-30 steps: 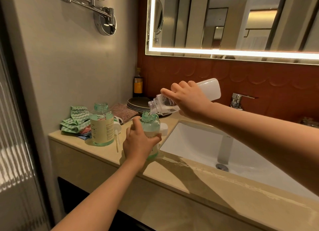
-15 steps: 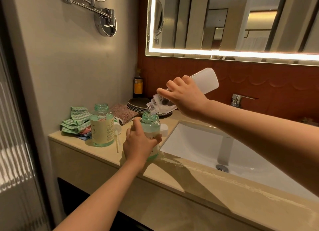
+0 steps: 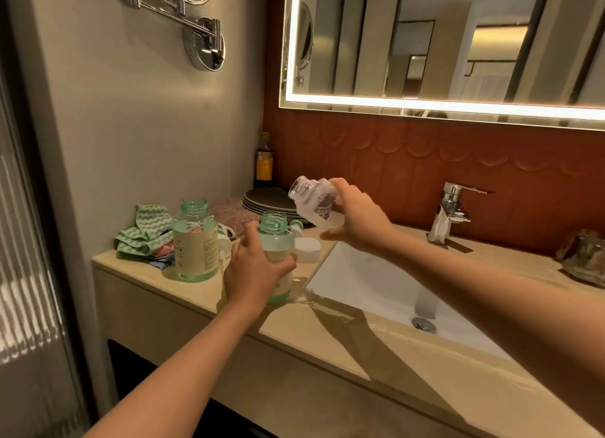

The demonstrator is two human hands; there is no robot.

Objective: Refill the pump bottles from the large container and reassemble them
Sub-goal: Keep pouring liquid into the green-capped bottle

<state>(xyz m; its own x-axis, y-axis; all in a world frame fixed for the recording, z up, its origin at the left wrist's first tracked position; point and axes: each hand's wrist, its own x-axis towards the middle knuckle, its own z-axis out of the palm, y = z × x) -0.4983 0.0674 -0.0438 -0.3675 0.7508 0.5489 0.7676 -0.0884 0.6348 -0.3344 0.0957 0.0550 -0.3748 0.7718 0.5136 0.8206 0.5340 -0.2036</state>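
My left hand (image 3: 250,270) grips a green-tinted pump bottle (image 3: 276,241) that stands uncapped on the counter beside the sink. My right hand (image 3: 357,218) holds the clear refill container (image 3: 311,202) above and right of it, mouth tilted up and to the left, away from the bottle's neck. A second uncapped pump bottle (image 3: 193,241) with yellowish liquid stands to the left. White pump heads (image 3: 226,238) lie between and behind the two bottles, partly hidden. A white cap (image 3: 307,249) rests at the sink's corner.
Folded green and pink cloths (image 3: 144,231) lie at the counter's left end, dark stacked plates (image 3: 271,198) and a brown bottle (image 3: 264,162) at the back. The white sink basin (image 3: 376,284) and chrome tap (image 3: 453,208) are to the right. A wall mirror arm (image 3: 203,41) hangs above.
My right hand has swung the refill container from a downward pouring tilt over the bottle's neck to a mouth-up position, lifted off to the right. My left hand stays on the bottle.
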